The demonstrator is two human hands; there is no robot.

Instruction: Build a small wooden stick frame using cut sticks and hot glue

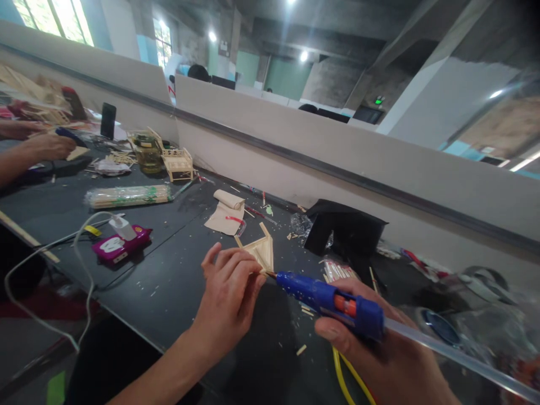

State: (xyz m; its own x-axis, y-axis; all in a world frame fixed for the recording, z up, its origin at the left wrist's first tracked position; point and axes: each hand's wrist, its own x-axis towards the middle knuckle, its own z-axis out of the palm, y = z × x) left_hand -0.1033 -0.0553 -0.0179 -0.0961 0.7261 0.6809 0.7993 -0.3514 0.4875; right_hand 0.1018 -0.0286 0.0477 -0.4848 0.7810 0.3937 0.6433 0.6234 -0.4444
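Left hand (228,289) pinches ribbed, angular wooden frame (265,250) by near edge, body beyond fingertips; right hand (396,351) grasps blue plastic glue gun (306,288).

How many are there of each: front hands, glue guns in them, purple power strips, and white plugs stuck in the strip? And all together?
Front hands: 2, left hand and right hand
Held glue gun: 1
Purple power strip: 1
White plug: 1
Total: 5

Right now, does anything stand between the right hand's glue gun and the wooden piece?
Nothing visible does: the glue gun in the right hand has its tip at the wooden piece. The left hand holds the piece beside the tip.
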